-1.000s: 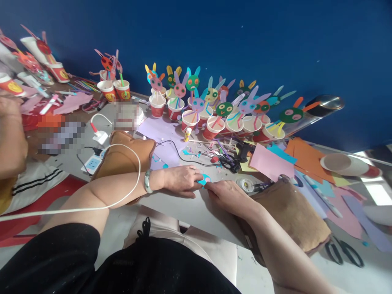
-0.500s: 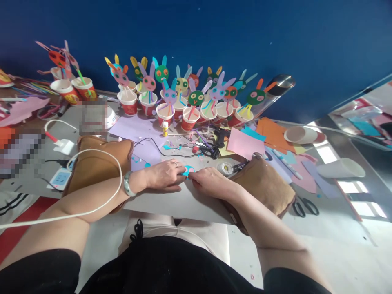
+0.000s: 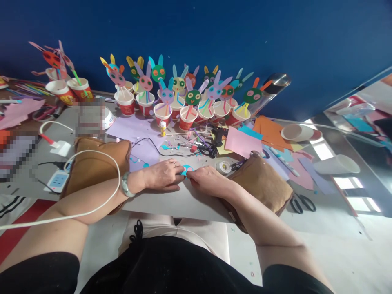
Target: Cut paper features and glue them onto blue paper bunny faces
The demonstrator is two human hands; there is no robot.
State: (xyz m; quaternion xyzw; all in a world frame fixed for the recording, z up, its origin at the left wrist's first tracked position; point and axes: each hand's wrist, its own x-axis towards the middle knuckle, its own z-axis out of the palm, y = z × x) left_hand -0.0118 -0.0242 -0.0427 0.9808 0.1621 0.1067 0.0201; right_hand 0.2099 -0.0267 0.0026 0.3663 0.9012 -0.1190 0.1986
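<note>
Left hand (image 3: 163, 175): unclenched, fingers loosely bent, tips at the left edge of a small blue paper piece (image 3: 185, 172), flat, curved outline, pink patch on it. Right hand (image 3: 210, 181): fingers curled in, tips at the piece's right side; cannot tell if it pinches or only presses. Piece lies between both hands, on the smooth grey table (image 3: 183, 204), near side. Smooth, round marbled bangle (image 3: 125, 184) on left wrist. Soft brown cushions, fabric-looking: left cushion (image 3: 101, 163) under left forearm, right cushion (image 3: 263, 183) beside right forearm. Right of that, black looped scissor handles (image 3: 303, 203). Far side: red-and-white cups (image 3: 188, 118) with flat, round-headed, long-eared paper figures (image 3: 193, 97) standing in them. Thin pink sheet (image 3: 243, 142), far right of hands.
</note>
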